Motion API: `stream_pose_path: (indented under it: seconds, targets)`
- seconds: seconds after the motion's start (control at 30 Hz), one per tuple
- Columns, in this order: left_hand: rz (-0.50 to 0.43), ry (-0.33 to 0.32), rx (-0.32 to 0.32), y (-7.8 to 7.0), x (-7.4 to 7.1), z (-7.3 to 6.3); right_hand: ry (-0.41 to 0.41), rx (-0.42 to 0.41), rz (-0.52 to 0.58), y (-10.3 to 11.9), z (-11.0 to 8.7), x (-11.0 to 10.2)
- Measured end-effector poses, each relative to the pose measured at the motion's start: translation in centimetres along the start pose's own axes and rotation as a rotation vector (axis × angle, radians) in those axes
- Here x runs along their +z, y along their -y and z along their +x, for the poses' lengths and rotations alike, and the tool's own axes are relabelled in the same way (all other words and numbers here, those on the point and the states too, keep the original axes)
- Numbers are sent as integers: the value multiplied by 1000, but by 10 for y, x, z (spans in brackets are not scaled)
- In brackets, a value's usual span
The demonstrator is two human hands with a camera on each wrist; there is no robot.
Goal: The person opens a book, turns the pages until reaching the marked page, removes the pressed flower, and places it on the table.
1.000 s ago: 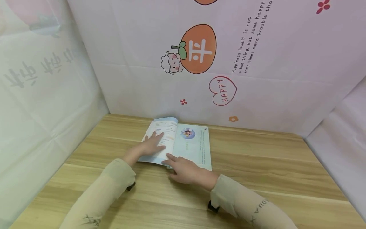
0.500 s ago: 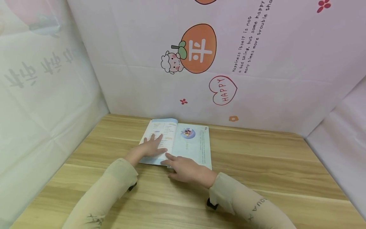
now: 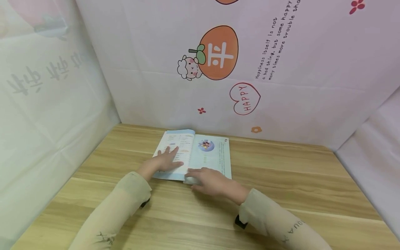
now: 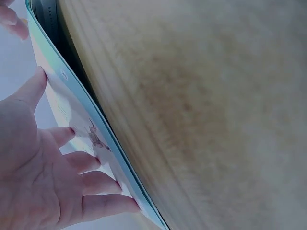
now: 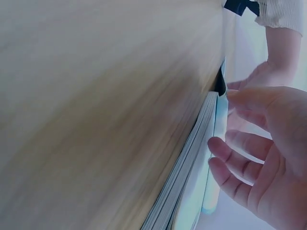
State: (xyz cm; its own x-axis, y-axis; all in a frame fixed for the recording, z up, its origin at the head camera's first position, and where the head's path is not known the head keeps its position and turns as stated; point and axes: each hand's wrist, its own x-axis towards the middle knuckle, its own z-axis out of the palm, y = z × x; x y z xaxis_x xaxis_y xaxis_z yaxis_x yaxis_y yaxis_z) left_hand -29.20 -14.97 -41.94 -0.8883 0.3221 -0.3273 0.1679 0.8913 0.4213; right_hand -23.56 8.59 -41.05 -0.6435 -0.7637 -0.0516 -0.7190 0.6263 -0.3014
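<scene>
An open book (image 3: 207,163) lies near the back of the wooden table, with a white, blue-edged left page and a pale blue-green right page bearing a round picture. My left hand (image 3: 165,160) rests on the left page with fingers spread. In the left wrist view, that hand (image 4: 53,177) has its fingertips against the page. My right hand (image 3: 208,180) is over the lower part of the book, just right of the fold. Seen from the right wrist, its fingers (image 5: 237,165) are slightly bent and touch the book's edge, above a thick block of pages (image 5: 189,165).
Behind the table (image 3: 297,180) stands a pale printed cloth wall (image 3: 150,93) with an orange fruit drawing and a heart. More white cloth (image 3: 56,121) hangs at the left, and another sheet (image 3: 375,139) at the right. Bare wood lies on both sides of the book.
My right hand has slid a little to the right, off the left page's edge and onto the right page near the fold. The left hand has shifted only slightly and still rests on its page.
</scene>
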Motion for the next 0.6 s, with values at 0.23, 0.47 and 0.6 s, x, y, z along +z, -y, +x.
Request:
stream_pose_path:
  seconds: [0.23, 0.47, 0.6]
  targets:
    - [12, 3, 4, 0, -2, 0, -59, 1, 34, -12, -10, -6]
    - [4, 1, 13, 0, -3, 0, -93, 1, 60, -22, -18, -9]
    - [-1, 3, 23, -1, -2, -1, -108, 24, 69, -28, -24, -9]
